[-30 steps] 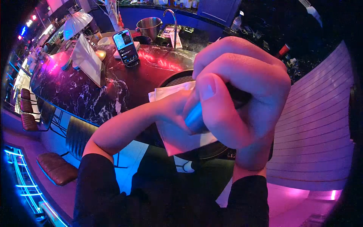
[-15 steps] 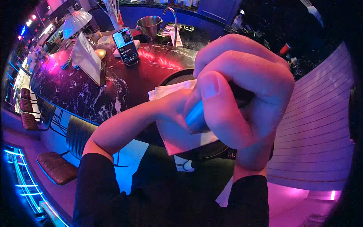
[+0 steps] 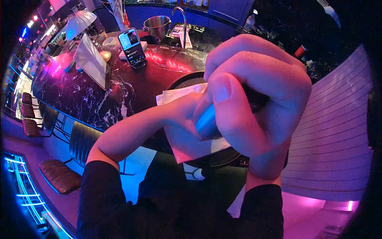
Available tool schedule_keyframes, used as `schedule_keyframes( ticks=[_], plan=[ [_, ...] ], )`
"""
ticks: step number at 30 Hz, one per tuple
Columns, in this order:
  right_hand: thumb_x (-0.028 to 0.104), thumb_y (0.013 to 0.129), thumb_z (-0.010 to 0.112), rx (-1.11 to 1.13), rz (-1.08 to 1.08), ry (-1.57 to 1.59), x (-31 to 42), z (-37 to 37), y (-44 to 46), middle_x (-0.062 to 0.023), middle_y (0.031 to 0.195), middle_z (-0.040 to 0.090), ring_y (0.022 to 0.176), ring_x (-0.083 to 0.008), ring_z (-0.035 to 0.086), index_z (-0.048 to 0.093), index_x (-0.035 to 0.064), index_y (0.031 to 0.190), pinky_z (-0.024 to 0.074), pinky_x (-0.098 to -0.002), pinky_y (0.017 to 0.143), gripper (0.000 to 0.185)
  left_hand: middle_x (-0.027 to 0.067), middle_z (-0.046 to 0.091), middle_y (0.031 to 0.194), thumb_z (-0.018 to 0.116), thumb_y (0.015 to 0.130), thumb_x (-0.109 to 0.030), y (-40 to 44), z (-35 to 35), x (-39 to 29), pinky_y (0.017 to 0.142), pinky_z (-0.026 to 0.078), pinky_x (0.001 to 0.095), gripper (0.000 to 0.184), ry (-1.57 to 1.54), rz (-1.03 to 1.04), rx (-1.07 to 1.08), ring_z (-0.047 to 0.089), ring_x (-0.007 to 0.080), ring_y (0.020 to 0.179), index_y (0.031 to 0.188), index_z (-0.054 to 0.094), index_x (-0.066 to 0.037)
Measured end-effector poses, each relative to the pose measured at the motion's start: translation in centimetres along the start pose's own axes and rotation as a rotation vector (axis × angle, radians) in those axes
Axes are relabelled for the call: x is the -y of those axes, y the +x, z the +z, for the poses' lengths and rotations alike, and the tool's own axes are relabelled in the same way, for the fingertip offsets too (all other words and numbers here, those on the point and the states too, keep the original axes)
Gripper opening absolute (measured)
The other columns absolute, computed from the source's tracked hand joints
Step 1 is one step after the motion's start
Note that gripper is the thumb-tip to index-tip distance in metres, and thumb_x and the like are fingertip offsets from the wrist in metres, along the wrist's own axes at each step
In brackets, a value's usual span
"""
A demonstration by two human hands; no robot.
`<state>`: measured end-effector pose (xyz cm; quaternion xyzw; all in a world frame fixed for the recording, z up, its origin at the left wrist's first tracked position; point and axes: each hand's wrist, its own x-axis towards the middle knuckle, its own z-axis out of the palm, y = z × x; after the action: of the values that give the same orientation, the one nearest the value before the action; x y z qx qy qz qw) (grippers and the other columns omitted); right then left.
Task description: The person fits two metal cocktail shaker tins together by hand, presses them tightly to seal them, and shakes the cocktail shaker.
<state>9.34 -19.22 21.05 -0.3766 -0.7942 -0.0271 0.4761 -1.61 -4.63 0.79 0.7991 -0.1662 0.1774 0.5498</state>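
Note:
Close to the camera, my right hand (image 3: 258,91) is closed round a dark cylindrical object (image 3: 256,97), most of it hidden by the fingers. Behind it my left hand (image 3: 193,109) is wrapped round a smooth metallic-looking cylinder (image 3: 207,122), with its fingers mostly out of sight. Whether the two pieces are one object I cannot tell. Beneath the hands lies a folded white cloth (image 3: 185,147), partly over a round dark tray (image 3: 181,81) on the marble counter (image 3: 99,101).
A lit phone (image 3: 132,47) stands on the counter, beside a tilted white panel (image 3: 91,61). Farther back are a metal bucket (image 3: 157,28) and a tap (image 3: 184,26). Brown stools (image 3: 59,177) stand at the lower left. A curved ribbed wall (image 3: 330,131) rises at the right.
My right hand has shifted slightly up and to the right, its grip unchanged. My left hand has barely moved.

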Motion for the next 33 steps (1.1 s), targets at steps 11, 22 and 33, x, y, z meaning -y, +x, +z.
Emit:
schedule_keyframes(
  ticks=[11, 22, 33],
  plan=[
    [0.002, 0.085, 0.059, -0.007, -0.016, 0.026, 0.0, 0.0, 0.0, -0.0111, 0.070, 0.063, 0.055, -0.0115, 0.060, 0.061, -0.0026, 0.070, 0.0472, -0.0257, 0.053, 0.016, 0.0108, 0.069, 0.124, 0.097, 0.061, -0.041, -0.1, 0.1, 0.9, 0.106, 0.047, 0.0438, 0.087, 0.038, 0.059, 0.011, 0.065, 0.0266, 0.120, 0.134, 0.060, -0.013],
    [0.002, 0.083, 0.060, -0.018, -0.020, 0.010, -0.1, 0.0, 0.1, -0.0096, 0.065, 0.064, 0.057, -0.0134, 0.057, 0.062, -0.0015, 0.069, 0.0466, -0.0262, 0.054, 0.014, 0.0098, 0.070, 0.121, 0.097, 0.062, -0.040, 0.1, 0.0, -0.5, 0.105, 0.048, 0.0430, 0.082, 0.046, -0.035, 0.022, 0.066, 0.0263, 0.119, 0.131, 0.062, -0.013],
    [0.003, 0.083, 0.062, 0.008, -0.057, 0.011, -0.5, -0.3, -0.1, -0.0101, 0.068, 0.063, 0.059, -0.0134, 0.057, 0.062, -0.0020, 0.071, 0.0464, -0.0261, 0.054, 0.012, 0.0100, 0.069, 0.122, 0.096, 0.062, -0.039, 0.2, -0.1, 0.1, 0.104, 0.048, 0.0427, 0.083, 0.054, 0.039, 0.041, 0.065, 0.0262, 0.119, 0.132, 0.060, -0.013]
  ],
)
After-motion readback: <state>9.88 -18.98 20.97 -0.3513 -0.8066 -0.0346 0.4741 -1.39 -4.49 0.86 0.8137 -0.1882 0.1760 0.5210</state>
